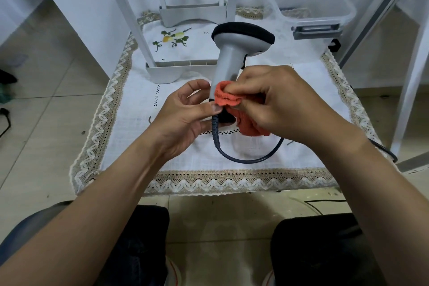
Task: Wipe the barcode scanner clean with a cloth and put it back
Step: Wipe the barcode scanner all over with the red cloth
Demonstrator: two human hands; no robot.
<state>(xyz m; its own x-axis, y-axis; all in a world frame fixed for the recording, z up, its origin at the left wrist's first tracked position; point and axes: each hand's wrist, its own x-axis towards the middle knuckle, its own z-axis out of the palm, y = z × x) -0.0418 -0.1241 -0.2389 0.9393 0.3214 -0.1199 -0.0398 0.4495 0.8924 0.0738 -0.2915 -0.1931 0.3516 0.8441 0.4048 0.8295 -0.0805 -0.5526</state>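
Wiping looks midway from our head view: our right hand (285,104) clenches the orange knitted cloth (226,97) against the handle of the grey plastic pistol-shaped barcode scanner (228,58), held upright at centre, head toward twelve o'clock. Our left hand (181,118), at its nine o'clock, pinches the base. Putting it back is not yet done.

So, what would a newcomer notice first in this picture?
The orange cloth, bunched in the right hand, presses on the handle of the grey barcode scanner at the centre. The left hand holds the scanner's base, where its dark cable loops over the lace-edged white tablecloth.
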